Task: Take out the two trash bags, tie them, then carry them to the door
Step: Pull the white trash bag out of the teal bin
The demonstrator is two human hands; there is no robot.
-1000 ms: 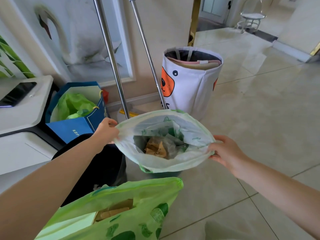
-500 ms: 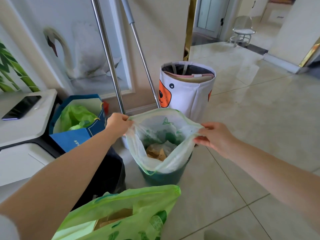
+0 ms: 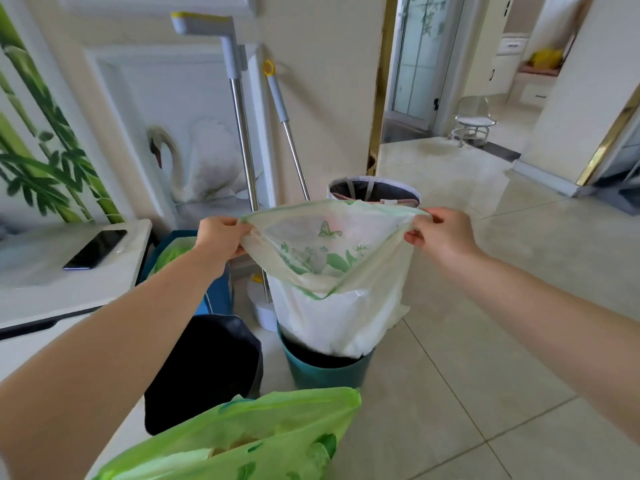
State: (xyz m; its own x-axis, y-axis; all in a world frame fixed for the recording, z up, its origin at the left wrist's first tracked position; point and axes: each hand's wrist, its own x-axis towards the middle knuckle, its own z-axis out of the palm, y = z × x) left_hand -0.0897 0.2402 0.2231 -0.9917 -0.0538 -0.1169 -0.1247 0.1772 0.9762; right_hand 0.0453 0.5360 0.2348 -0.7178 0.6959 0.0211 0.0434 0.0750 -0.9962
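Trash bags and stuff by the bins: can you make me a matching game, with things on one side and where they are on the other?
Things:
1. white trash bag
2. green trash bag
3. phone
4. mop handles

Places:
A. lying on the white counter
B. leaning against the wall
C. held up by the left hand and right hand, half out of the teal bin
D. nearest the camera, at the bottom edge

Pairs: 1-C, 2-D, 3-A, 4-B

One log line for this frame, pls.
step: lift bag | left hand: gripping rim | right hand: gripping rim | white trash bag: partly out of teal bin | untied
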